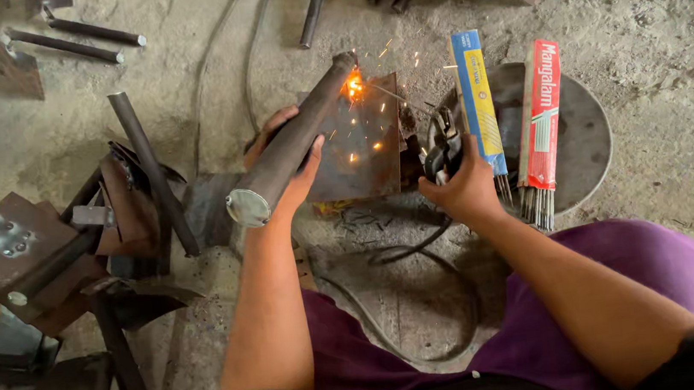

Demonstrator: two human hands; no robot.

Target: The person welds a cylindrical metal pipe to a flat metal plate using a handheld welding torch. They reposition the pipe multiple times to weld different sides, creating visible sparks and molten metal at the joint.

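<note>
While the left hand grips the steel pipe on the rusty plate, right hand clenches the electrode holder; sparks could burn bare skin.

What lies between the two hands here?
In the head view, a rusty flat steel plate flecked with sparks lies between the left hand, gripping a thick steel pipe, and the right hand, holding a black electrode holder.
</note>
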